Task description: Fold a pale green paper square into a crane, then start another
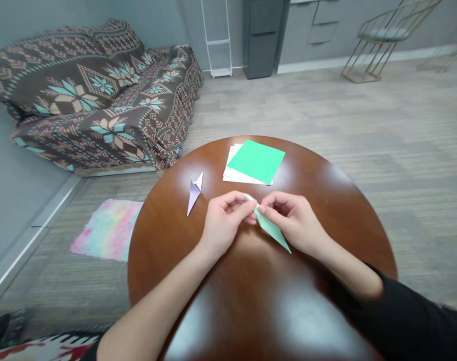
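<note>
A folded piece of light green paper [272,229] is held above the table, its long pointed end slanting down to the right. My left hand [228,213] pinches its upper end between thumb and fingers. Close beside it, my right hand [288,215] grips the same paper near that end, thumb on top. The fingertips of both hands almost meet and hide part of the folds. Left of my hands lies a folded purple and white paper piece [194,193]. Beyond them, a bright green square sheet [256,161] rests on several white sheets [232,174].
The round brown wooden table [161,250] has a shiny top. A sofa under a patterned cover [111,110] stands at the far left, with a pastel fluffy rug [104,230] on the floor. A gold wire chair [382,35] and grey cabinets [311,25] are at the back.
</note>
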`<state>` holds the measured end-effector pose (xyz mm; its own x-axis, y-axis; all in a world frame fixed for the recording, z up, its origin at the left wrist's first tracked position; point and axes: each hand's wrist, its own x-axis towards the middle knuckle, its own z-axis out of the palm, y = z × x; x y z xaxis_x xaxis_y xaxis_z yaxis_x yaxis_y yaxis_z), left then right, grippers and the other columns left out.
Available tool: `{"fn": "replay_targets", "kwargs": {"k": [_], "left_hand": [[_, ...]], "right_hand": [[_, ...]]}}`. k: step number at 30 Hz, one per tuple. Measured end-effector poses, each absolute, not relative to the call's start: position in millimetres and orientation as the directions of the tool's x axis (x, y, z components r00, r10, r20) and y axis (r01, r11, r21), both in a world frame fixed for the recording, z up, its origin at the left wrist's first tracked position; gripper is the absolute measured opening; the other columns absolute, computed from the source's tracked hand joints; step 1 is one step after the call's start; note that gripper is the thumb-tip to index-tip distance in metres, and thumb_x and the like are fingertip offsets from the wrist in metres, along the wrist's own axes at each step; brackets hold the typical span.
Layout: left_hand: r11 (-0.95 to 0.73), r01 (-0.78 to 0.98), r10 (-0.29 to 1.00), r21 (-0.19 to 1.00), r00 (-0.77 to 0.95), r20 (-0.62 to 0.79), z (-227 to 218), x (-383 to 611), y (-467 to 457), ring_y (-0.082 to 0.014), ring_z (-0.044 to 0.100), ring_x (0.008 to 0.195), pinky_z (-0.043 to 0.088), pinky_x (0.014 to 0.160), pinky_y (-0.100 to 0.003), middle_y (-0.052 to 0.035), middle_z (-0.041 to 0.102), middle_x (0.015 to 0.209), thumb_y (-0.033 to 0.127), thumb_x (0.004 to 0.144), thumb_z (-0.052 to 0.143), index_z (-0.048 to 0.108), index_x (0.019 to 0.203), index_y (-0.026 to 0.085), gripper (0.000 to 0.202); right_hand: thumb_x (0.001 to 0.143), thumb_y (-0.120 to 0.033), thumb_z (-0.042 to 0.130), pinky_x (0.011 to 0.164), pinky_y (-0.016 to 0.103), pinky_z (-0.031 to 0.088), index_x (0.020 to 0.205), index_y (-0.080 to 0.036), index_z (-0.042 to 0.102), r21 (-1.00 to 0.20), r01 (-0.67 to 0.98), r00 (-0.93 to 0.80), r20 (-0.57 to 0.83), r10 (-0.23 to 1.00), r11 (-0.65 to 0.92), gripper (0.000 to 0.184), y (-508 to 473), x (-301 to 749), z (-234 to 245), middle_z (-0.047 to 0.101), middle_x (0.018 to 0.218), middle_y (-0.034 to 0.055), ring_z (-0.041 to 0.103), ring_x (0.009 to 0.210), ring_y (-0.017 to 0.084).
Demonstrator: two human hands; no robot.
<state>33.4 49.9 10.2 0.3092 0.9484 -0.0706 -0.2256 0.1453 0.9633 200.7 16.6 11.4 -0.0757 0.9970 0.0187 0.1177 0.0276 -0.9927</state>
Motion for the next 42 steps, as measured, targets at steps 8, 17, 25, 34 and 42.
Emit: {"fn": "replay_targets", "kwargs": {"k": [8,17,25,34,42], "left_hand": [[0.184,-0.328,0.956,0.927,0.277,-0.092,13.6,27.3,56.2,-0.0088,0.061,0.06,0.051,0.054,-0.016,-0.0018,0.067,0.069,0.035,0.086,0.074,0.073,0.082,0.013,0.023],[0.167,-0.14,0.918,0.976,0.383,-0.102,17.1,32.3,49.8,-0.0092,0.059,0.055,0.053,0.054,-0.019,-0.0001,0.064,0.062,0.035,0.076,0.084,0.071,0.078,0.012,0.027],[0.161,-0.111,0.934,0.981,0.338,-0.115,19.0,32.0,49.4,-0.01,0.059,0.054,0.054,0.055,-0.021,0.0,0.064,0.06,0.037,0.074,0.085,0.072,0.075,0.012,0.028],[0.157,-0.136,0.939,0.978,0.327,-0.105,17.5,31.9,49.1,-0.009,0.058,0.052,0.053,0.053,-0.021,-0.0007,0.068,0.065,0.033,0.072,0.087,0.074,0.079,0.012,0.025],[0.189,-0.154,0.942,0.97,0.306,-0.135,14.7,31.0,51.0,-0.0101,0.06,0.055,0.054,0.056,-0.021,-0.002,0.069,0.064,0.032,0.071,0.088,0.076,0.079,0.012,0.024]], "right_hand": [[0.086,-0.034,0.068,0.055,0.026,0.037,0.076,-0.016,0.066,-0.995,0.099,-0.063,-0.002,0.998,0.004,0.02,16.6,199.3,11.3,0.063,0.066,-0.0005,0.05,0.058,0.012],[0.091,-0.033,0.066,0.063,0.027,0.044,0.083,-0.017,0.066,-0.997,0.06,-0.055,0.034,0.998,0.037,0.017,17.9,201.1,7.0,0.07,0.075,0.0017,0.059,0.067,0.014],[0.093,-0.039,0.067,0.063,0.027,0.044,0.083,-0.018,0.066,-0.99,0.134,-0.088,0.04,0.995,0.051,0.023,15.7,198.5,7.6,0.068,0.077,0.0025,0.058,0.068,0.015],[0.093,-0.038,0.067,0.063,0.026,0.046,0.08,-0.017,0.065,-0.999,0.043,-0.151,0.016,0.988,0.023,0.024,15.3,198.5,11.0,0.07,0.076,0.0024,0.059,0.067,0.014],[0.093,-0.039,0.067,0.064,0.027,0.046,0.082,-0.018,0.066,-1.0,0.03,-0.142,0.006,0.99,0.01,0.024,14.2,197.9,10.1,0.072,0.079,0.0034,0.061,0.07,0.016]]}}
